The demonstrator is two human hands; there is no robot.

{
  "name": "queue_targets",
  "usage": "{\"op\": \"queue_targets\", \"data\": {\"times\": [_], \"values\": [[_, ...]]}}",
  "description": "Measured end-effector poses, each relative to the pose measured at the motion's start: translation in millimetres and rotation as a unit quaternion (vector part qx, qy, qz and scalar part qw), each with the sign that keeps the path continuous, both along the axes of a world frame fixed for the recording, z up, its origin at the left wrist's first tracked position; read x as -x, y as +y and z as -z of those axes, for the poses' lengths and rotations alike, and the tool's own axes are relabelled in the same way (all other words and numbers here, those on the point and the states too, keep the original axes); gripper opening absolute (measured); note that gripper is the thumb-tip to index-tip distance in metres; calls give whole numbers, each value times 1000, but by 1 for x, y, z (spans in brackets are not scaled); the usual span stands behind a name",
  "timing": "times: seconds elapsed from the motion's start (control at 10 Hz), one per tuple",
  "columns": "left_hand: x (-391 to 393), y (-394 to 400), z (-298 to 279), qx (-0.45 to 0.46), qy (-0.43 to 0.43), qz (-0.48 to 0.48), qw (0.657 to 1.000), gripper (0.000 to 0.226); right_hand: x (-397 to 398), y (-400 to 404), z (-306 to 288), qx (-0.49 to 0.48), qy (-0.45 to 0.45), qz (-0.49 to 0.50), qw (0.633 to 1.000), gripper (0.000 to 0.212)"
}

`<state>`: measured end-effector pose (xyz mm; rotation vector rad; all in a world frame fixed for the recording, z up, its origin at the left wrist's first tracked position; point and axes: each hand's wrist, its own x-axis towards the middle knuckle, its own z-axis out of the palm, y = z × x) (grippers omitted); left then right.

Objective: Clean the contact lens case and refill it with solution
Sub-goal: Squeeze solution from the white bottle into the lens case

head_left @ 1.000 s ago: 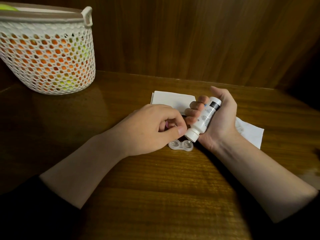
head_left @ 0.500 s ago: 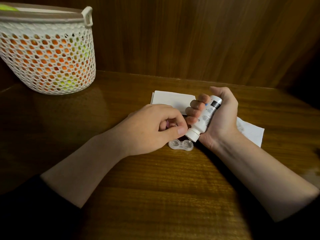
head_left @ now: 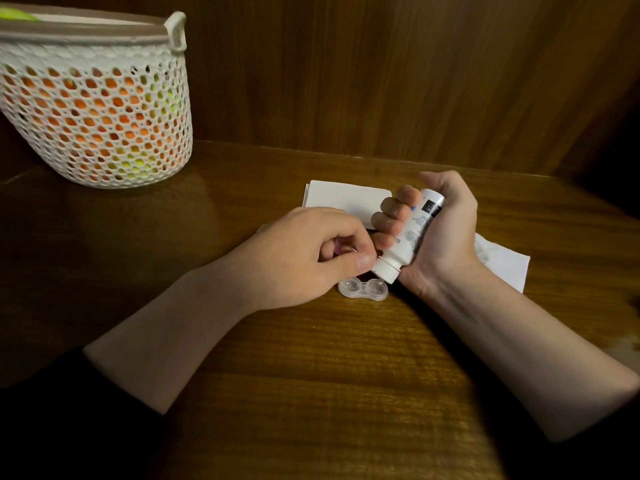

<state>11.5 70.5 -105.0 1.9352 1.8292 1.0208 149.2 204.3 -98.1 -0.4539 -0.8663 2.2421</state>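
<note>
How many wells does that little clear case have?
2. One well sits beside the left hand's thumb; the other lies under the tilted bottle tip, both uncapped.

Near side: we see bare table [head_left: 311, 393] between our arms, lots of room.
Middle: left hand [head_left: 304, 258], right hand [head_left: 440, 233] and bottle [head_left: 410, 237] crowd over the lens case [head_left: 363, 289].
Far left: big basket [head_left: 97, 109] blocks us.
Far side: wood wall [head_left: 381, 71] stops us.
</note>
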Motion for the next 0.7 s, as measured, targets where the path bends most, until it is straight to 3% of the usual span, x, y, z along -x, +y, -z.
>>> {"op": "queue_targets", "data": {"times": [0.7], "values": [[-1, -1, -2, 6, -9, -2, 1000, 6, 0, -3, -2, -6, 1, 6, 1000, 36]]}}
